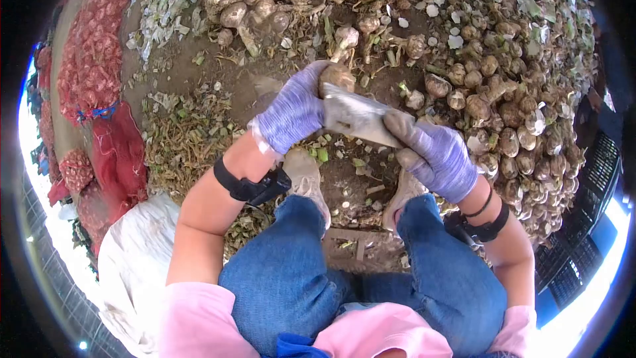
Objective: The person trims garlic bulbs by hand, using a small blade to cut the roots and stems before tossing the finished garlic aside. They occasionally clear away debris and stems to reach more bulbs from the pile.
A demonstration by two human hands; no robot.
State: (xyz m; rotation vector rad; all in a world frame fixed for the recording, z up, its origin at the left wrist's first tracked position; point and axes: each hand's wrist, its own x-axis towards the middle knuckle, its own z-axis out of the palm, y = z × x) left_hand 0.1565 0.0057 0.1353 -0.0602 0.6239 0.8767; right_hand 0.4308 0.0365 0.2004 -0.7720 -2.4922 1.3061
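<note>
left hand (295,113) wrapped tight around a garlic bulb (336,77). right hand (434,154) clenched on the knife (354,116), blade flat against the bulb.

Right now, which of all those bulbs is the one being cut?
The bulb gripped in the gloved left hand. It alone is lifted off the ground, with the knife blade in the right hand against it; the others lie in the pile.

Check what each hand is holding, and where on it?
Left hand grips a dirt-covered bulb around its body. Right hand holds a broad knife blade at its near end, blade edge against the bulb.
</note>
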